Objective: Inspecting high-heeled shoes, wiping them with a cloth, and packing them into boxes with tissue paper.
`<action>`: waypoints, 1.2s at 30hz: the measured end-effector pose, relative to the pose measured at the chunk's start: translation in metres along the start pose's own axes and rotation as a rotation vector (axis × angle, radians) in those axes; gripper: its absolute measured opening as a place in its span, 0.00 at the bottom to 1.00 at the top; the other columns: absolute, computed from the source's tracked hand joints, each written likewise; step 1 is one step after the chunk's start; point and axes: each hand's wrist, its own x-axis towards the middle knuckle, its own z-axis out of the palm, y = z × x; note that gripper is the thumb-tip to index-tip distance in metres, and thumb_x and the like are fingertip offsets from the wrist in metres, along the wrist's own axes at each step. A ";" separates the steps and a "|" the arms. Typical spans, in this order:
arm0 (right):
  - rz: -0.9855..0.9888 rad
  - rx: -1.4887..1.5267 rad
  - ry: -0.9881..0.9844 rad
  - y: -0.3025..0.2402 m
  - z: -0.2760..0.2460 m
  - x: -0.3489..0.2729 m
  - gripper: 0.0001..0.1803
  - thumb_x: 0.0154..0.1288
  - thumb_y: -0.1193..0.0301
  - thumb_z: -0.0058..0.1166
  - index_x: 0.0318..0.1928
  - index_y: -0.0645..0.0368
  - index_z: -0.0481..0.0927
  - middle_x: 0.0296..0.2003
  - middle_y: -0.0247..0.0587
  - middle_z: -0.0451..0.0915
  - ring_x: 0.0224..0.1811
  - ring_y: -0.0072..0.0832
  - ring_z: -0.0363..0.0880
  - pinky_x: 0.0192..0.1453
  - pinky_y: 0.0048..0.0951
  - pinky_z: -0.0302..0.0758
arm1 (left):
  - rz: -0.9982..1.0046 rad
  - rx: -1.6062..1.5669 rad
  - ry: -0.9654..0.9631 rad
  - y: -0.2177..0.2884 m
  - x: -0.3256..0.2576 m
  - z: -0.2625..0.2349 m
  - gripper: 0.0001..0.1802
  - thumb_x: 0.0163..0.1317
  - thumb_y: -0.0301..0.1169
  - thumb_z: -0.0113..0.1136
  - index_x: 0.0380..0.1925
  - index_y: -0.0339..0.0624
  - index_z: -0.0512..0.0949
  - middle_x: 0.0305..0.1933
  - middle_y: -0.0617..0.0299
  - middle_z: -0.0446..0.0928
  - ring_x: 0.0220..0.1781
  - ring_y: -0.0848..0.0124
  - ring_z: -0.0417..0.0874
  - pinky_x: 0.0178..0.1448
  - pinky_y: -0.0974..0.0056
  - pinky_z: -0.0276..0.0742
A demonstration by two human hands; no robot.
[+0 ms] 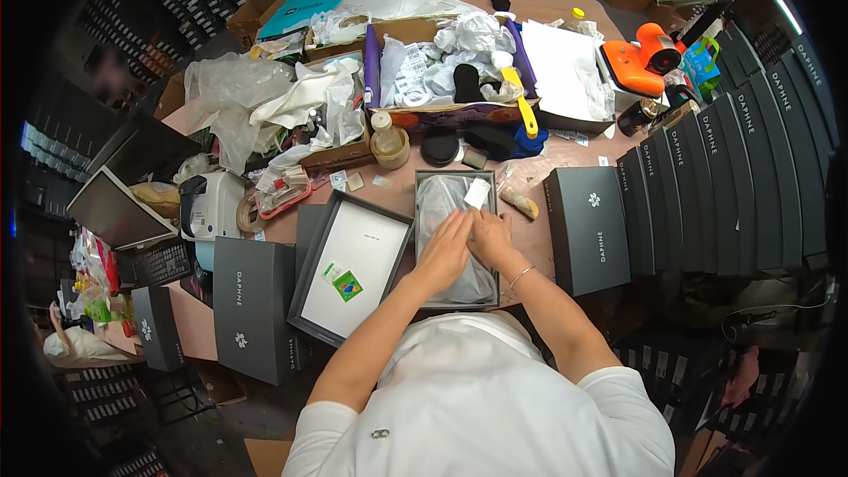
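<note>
An open dark grey shoe box (419,178) stands before me, filled with pale wrapping paper (437,197) that covers what lies beneath. My left hand (444,250) rests flat on the wrapping, fingers stretched out and close together. Beside it, my right hand (495,240) has its fingers bent at the lower end of a small white card (477,193) and appears to pinch it. The fingertips of both hands nearly meet. Left of the box lies its upturned lid (353,247), white inside, with a green packet (347,286) on it.
Stacked grey shoe boxes (587,230) line the right side, and more boxes (254,300) stand at left. Beyond are a purple carton (374,62) of crumpled paper, a yellow-handled brush (523,106), a jar (389,143), an orange device (632,66) and a white label printer (215,205).
</note>
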 end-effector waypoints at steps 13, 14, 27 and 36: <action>0.068 0.375 -0.317 0.023 -0.051 0.030 0.24 0.56 0.73 0.50 0.56 0.54 0.71 0.33 0.52 0.82 0.38 0.40 0.82 0.42 0.41 0.74 | -0.219 0.787 -0.616 -0.016 0.000 0.039 0.18 0.60 0.34 0.53 0.47 0.39 0.81 0.59 0.49 0.73 0.69 0.53 0.62 0.66 0.35 0.55; 0.110 0.460 -0.387 0.028 -0.063 0.032 0.24 0.56 0.74 0.50 0.57 0.54 0.71 0.36 0.53 0.82 0.39 0.38 0.83 0.40 0.39 0.74 | -0.233 0.789 -0.619 -0.016 -0.001 0.041 0.18 0.59 0.34 0.54 0.46 0.39 0.81 0.59 0.49 0.73 0.69 0.54 0.62 0.66 0.35 0.56; -0.176 0.860 0.576 -0.075 -0.087 -0.016 0.12 0.62 0.76 0.52 0.47 0.63 0.78 0.34 0.40 0.77 0.35 0.26 0.76 0.36 0.26 0.74 | -0.969 -1.760 0.113 0.048 -0.043 -0.023 0.35 0.65 0.64 0.41 0.57 0.48 0.69 0.43 0.62 0.78 0.33 0.68 0.81 0.29 0.69 0.76; -0.550 0.403 -0.525 -0.085 -0.130 -0.079 0.15 0.59 0.70 0.60 0.48 0.56 0.80 0.39 0.46 0.80 0.39 0.40 0.82 0.42 0.32 0.78 | -0.958 -1.600 0.318 -0.008 -0.080 -0.061 0.23 0.67 0.44 0.55 0.58 0.46 0.71 0.49 0.65 0.78 0.45 0.73 0.81 0.39 0.70 0.78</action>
